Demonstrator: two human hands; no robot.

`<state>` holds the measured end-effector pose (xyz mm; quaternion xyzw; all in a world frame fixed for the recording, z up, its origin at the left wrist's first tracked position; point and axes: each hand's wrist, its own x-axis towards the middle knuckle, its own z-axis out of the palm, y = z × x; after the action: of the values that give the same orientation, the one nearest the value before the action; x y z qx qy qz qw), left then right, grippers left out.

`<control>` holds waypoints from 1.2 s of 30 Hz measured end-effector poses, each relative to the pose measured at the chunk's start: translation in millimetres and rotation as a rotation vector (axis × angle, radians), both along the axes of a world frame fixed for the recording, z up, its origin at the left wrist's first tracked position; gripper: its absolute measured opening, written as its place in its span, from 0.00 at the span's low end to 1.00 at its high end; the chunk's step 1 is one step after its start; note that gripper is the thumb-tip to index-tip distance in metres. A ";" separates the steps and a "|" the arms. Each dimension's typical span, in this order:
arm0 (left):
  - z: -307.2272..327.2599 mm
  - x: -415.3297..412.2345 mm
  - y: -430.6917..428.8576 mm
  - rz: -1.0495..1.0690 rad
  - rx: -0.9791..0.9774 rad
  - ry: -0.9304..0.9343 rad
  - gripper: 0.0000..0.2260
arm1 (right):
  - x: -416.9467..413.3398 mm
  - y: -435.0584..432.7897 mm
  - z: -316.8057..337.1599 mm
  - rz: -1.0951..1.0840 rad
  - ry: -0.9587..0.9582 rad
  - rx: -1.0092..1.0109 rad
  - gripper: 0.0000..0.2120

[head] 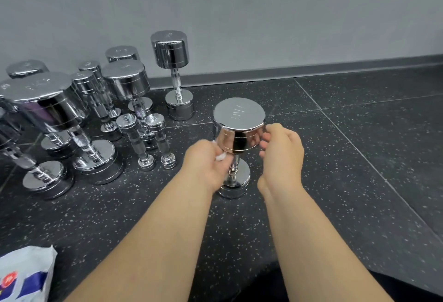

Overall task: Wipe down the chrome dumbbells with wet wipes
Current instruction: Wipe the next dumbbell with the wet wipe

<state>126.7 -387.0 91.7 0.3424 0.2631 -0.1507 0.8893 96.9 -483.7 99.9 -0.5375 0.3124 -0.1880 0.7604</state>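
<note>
A chrome dumbbell (239, 119) stands upright on the dark speckled floor in the middle of the view. My left hand (206, 162) is closed around a white wet wipe (221, 156) and presses it against the underside of the top head, by the handle. My right hand (281, 150) cups the right side of the top head, fingertips touching the chrome. The lower part of the handle is partly hidden by my left hand.
Several more chrome dumbbells of different sizes stand upright at the left, including a tall one (171, 50) near the grey wall and two small ones (143, 138). A wet-wipe pack (26, 275) lies at the bottom left corner.
</note>
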 end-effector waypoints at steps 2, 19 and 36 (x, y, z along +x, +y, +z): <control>5.6 5.0 10.1 0.004 -0.036 0.030 0.15 | 2.4 -0.5 -0.7 -0.005 0.008 0.012 0.04; 13.6 19.5 -4.7 0.034 0.225 -0.208 0.07 | 1.1 2.8 0.5 0.011 0.003 0.032 0.06; 47.2 83.2 6.8 -0.749 0.704 -0.394 0.15 | 10.4 -6.1 0.1 -0.020 -0.020 0.079 0.06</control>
<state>209.9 -380.2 138.9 0.7112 -0.0137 -0.2927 0.6390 107.3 -489.8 100.0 -0.5020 0.3172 -0.1886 0.7822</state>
